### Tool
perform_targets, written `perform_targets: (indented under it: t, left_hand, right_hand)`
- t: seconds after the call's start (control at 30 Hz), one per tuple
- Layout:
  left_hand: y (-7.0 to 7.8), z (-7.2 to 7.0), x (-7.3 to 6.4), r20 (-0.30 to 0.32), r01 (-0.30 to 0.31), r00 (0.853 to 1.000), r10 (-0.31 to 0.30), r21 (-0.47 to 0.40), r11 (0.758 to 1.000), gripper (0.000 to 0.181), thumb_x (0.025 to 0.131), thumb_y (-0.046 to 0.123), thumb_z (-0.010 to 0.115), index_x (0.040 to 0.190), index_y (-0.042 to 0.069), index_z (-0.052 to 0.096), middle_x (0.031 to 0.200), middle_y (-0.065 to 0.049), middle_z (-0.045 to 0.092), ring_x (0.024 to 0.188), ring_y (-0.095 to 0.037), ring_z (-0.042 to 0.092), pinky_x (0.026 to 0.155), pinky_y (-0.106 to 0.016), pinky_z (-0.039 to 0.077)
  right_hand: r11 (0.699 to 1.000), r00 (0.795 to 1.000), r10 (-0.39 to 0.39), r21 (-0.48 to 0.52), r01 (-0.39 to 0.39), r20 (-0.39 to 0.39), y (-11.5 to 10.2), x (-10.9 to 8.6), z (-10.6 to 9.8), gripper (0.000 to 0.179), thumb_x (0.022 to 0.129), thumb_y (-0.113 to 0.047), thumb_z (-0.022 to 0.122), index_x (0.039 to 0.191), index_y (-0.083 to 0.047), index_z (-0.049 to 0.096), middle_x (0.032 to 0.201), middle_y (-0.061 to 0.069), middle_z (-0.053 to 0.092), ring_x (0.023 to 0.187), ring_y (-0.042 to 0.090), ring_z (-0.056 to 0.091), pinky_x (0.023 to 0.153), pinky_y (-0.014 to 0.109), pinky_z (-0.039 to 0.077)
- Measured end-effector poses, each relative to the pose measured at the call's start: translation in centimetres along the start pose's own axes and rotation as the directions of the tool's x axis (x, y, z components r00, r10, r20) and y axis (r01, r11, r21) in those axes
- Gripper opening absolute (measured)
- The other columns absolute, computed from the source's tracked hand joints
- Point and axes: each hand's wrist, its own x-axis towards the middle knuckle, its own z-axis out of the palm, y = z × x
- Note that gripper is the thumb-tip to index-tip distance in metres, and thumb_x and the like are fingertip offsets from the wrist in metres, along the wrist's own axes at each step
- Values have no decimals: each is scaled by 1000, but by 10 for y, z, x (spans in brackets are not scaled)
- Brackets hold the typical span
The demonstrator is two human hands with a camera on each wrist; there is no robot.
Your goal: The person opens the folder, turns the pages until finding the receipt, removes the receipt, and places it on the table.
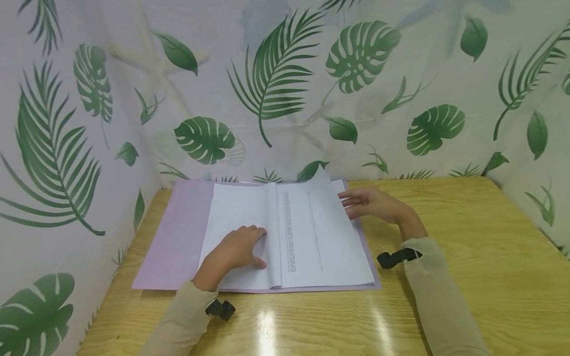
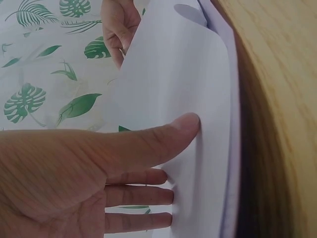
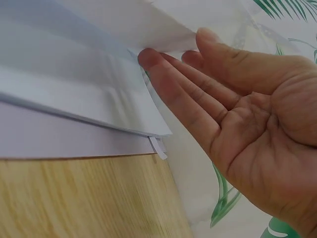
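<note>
A lilac folder [image 1: 178,232] lies spread on the wooden table, holding white sheets. My left hand [image 1: 238,249] rests over the left-hand sheets [image 1: 240,202] near the fold, thumb apart from fingers. In the left wrist view, its thumb [image 2: 168,134] lies against a curved white page [image 2: 208,89]. On the right side is a page [image 1: 329,227] with columns of small print, its upper right corner raised. My right hand [image 1: 374,203] is at that page's right edge, fingers extended. In the right wrist view, its fingertips [image 3: 149,57] are right at the raised paper [image 3: 163,25].
The wooden table [image 1: 467,237] extends to the right of the folder and in front of it. White cloth [image 1: 285,133] printed with green leaves hangs behind and along both sides. A small white tab [image 3: 157,148] sticks out from the sheets. Black straps [image 1: 220,310] circle both wrists.
</note>
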Motion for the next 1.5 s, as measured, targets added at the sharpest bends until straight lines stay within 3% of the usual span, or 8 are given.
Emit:
perform_targets:
  t: [0.43, 0.67, 0.93, 1.17, 1.5]
  left_hand:
    - [-1, 1, 2, -5, -3, 1000, 3, 3, 1000, 85, 79, 36, 89, 147, 3, 51, 150, -19, 54, 139, -38, 51, 116, -51, 43]
    - [-2, 2, 2, -13, -9, 1000, 9, 7, 1000, 85, 78, 35, 89, 147, 3, 51, 148, -19, 55, 137, -38, 52, 115, -51, 44]
    - [-3, 3, 1, -18, -15, 1000, 15, 7, 1000, 84, 79, 35, 89, 147, 3, 51, 149, -20, 55, 138, -39, 51, 116, -51, 43]
    - [-2, 2, 2, -16, -11, 1000, 11, 5, 1000, 84, 79, 35, 88, 147, 3, 51, 150, -20, 54, 139, -39, 50, 117, -51, 42]
    - [-2, 2, 1, -15, -11, 1000, 11, -1, 1000, 85, 78, 35, 89, 147, 3, 51, 150, -20, 54, 140, -39, 50, 116, -51, 42]
  right_hand:
    - [1000, 998, -13, 28, 12, 62, -2, -4, -2, 69, 97, -10, 68, 157, 0, 34, 155, 27, 45, 142, 45, 45, 103, 26, 54]
    - [1000, 997, -14, -2, 14, 70, -2, 1, 2, 75, 94, -10, 72, 158, 0, 33, 152, 29, 47, 138, 45, 51, 109, 39, 52]
    - [999, 997, -38, -15, 39, 72, -2, 8, 10, 76, 95, -5, 70, 157, 8, 27, 152, 34, 44, 138, 49, 49, 109, 41, 52]
    - [1000, 998, -28, 7, 27, 60, -7, 11, 17, 80, 94, -7, 71, 159, 2, 26, 155, 32, 41, 139, 48, 48, 113, 51, 46]
    - [996, 998, -57, 70, 54, 40, -12, 17, 28, 88, 93, -10, 73, 163, -7, 20, 161, 31, 33, 143, 48, 44, 115, 54, 42]
